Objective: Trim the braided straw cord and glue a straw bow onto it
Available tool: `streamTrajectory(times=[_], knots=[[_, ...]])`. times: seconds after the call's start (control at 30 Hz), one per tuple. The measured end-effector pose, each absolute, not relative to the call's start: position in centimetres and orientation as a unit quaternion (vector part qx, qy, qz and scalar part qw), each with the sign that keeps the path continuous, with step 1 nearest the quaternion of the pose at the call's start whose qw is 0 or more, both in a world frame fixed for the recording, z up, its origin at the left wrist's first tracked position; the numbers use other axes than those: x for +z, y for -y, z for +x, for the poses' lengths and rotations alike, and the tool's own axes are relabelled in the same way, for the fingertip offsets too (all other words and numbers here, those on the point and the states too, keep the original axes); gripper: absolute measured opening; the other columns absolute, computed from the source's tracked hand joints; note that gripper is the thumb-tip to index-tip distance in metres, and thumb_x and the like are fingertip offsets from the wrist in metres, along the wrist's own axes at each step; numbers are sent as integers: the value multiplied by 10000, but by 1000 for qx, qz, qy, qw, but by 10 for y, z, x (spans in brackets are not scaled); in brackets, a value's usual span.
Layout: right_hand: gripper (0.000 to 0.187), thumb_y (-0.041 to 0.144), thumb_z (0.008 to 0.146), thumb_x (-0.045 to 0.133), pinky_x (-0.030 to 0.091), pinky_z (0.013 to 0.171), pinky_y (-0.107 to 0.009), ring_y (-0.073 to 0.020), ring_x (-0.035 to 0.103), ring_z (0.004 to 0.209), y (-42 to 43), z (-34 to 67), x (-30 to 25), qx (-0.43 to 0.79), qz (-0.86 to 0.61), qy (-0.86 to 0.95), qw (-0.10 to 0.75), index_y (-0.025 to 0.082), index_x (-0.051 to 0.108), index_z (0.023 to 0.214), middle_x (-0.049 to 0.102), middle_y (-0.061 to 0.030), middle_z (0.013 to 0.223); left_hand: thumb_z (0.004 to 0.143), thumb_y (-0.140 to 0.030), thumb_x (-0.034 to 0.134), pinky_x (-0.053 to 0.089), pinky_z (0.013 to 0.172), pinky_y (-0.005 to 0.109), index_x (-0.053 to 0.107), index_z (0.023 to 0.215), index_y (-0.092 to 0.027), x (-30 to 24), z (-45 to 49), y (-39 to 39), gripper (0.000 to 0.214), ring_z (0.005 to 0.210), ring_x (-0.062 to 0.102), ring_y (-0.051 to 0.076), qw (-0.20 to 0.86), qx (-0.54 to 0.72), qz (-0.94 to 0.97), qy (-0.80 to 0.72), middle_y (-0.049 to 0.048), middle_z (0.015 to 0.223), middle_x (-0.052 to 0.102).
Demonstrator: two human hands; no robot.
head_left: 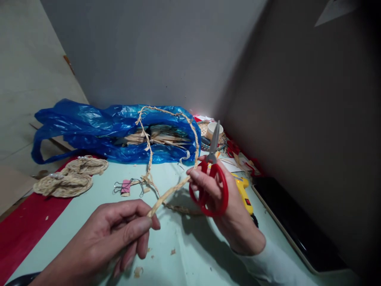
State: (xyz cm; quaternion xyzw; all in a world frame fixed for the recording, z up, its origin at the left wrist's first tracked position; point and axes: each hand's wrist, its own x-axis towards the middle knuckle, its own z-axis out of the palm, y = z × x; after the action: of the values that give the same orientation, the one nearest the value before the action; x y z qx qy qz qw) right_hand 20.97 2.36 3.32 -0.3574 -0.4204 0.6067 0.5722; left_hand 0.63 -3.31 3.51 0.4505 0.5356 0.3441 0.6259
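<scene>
A pale braided straw cord (pixel 171 191) is stretched between my two hands and loops up and back over the table. Thumb and fingers of my left hand (pixel 119 234) pinch one end of it. My right hand (pixel 220 194) pinches the cord further along between thumb and forefinger. Red-handled scissors (pixel 212 159) hang on that same hand, its fingers through the handles and the blades pointing up. Beyond the loop, a pink binder clip (pixel 126 186) lies on the table, with part of the cord beside it.
Behind lies a blue plastic bag (pixel 86 127) with dried straw strips (pixel 160 137) inside. Woven straw slippers (pixel 64 182) sit at left on red cloth (pixel 35 218). A yellow glue gun (pixel 244 192) and a black tablet-like slab (pixel 291 226) are at right. Grey walls (pixel 154 51) enclose the back.
</scene>
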Motion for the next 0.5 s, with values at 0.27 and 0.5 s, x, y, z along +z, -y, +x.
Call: streamTrajectory(times=[0.27, 0.5], knots=[[419, 314, 751, 838, 496, 597, -150, -80, 587, 680, -29, 218, 40, 582, -362, 381, 620, 221, 553, 1044, 640, 35, 842, 659, -566, 817, 337, 370, 101, 772, 717, -189, 49, 8, 38, 384, 360, 473, 37, 607, 368, 444, -547, 2, 484, 658], [406, 355, 770, 809, 457, 521, -154, -86, 556, 626, -30, 220, 42, 511, -405, 432, 623, 243, 568, 1076, 640, 38, 795, 731, -474, 777, 269, 404, 118, 792, 730, -202, 51, 6, 40, 272, 410, 387, 31, 589, 379, 466, -540, 0, 506, 649]])
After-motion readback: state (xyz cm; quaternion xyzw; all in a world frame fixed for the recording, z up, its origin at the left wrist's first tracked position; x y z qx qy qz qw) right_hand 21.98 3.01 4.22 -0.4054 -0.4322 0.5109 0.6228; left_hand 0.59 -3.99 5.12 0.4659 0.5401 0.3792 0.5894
